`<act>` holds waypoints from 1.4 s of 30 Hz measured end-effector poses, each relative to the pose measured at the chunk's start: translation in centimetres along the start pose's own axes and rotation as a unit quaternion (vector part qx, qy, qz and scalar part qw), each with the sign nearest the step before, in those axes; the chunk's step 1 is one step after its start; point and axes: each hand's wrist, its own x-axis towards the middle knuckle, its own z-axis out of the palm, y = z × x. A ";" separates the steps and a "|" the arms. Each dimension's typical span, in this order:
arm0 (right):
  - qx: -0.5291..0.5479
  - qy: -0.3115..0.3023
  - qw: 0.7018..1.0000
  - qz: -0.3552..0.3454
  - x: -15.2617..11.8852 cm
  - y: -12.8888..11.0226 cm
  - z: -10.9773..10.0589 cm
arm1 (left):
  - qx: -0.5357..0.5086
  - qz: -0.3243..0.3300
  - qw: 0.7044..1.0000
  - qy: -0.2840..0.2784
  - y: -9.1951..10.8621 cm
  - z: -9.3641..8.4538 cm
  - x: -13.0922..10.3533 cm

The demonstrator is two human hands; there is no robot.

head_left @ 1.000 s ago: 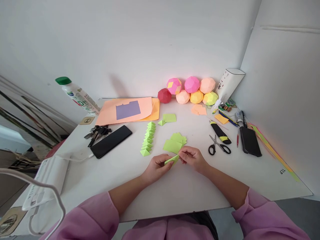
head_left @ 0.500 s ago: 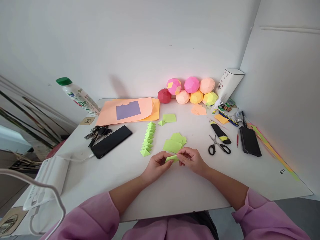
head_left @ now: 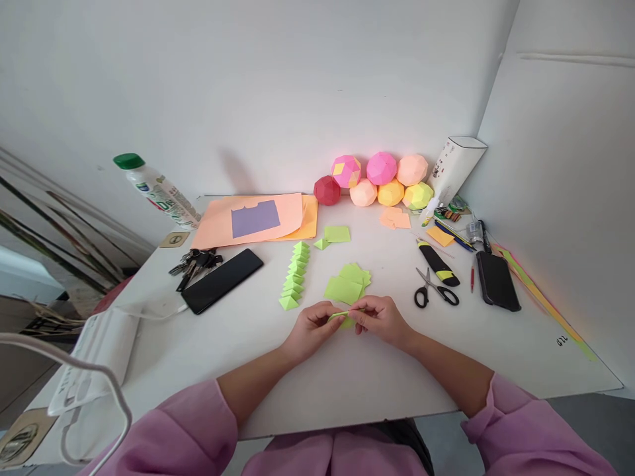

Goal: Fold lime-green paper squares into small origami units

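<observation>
Between my fingertips is a small piece of green paper (head_left: 340,315), seen nearly edge-on as a thin strip. My left hand (head_left: 311,328) pinches its left end, and my right hand (head_left: 380,320) pinches the right end. Part of the paper is hidden by the fingers. Just beyond my hands lies a loose pile of green paper pieces (head_left: 343,288). To its left stands a row of folded green paper units (head_left: 294,277), nested one behind another. Farther back, a small folded green piece (head_left: 321,244) touches a flat green sheet (head_left: 338,233).
Scissors (head_left: 427,288), a box cutter (head_left: 437,263) and a black phone (head_left: 498,281) lie to the right. Several faceted paper balls (head_left: 391,192) are stacked by the wall. On the left are another phone (head_left: 222,281), keys (head_left: 196,264), orange sheets (head_left: 208,225) and a bottle (head_left: 159,192).
The green paper in my fingers has tilted from showing its flat face to nearly edge-on. My right hand has shifted slightly on it; both hands stay in about the same place.
</observation>
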 end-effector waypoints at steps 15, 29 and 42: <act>0.034 -0.011 0.999 0.032 0.1 -0.2 -0.1 | 0.008 -0.012 1.000 -0.018 0.8 -0.1 0.0; 0.051 -0.023 0.998 0.042 0.1 -0.1 -0.2 | -0.006 0.015 1.000 -0.009 1.3 0.2 -0.1; -0.005 -0.034 0.999 -0.002 -0.3 -0.3 0.4 | -0.001 -0.017 1.000 -0.005 1.1 0.4 -0.3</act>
